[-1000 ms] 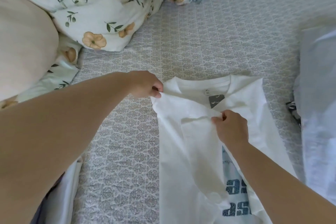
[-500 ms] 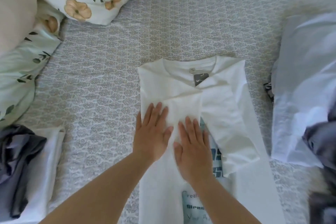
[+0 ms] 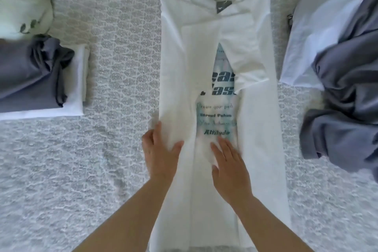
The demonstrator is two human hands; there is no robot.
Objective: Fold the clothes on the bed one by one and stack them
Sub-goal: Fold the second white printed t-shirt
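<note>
So the white T-shirt (image 3: 176,71) is laid out lengthwise down the middle of the bed (image 3: 122,47), collar at 12 o'clock, both long sides folded inward so it makes a tall narrow rectangle. The cotton looks thin and a bit sheer, and a strip of teal printed graphic with dark lettering shows in the gap between the 2 folded flaps. There's a dark tag at the neckline.

The left hand (image 3: 161,153) lies flat on the shirt's left flap near its outer edge, fingers straight and spread, thumb angled toward the middle, gripping nothing. The right hand (image 3: 229,165) is flat too, fingers straight and together, pressing the fabric just below the print.

The bedcover is a grey quilted thing with a repeating medallion pattern, kind of bumpy. At 9 o'clock sits a folded stack (image 3: 41,86): a slate-grey garment on top of a squared-off white one. At 3 o'clock there's a rumpled pile (image 3: 343,71) of grey and white cloth, all soft creases. A leaf-print duvet (image 3: 24,0) is bunched up at 10 o'clock.
</note>
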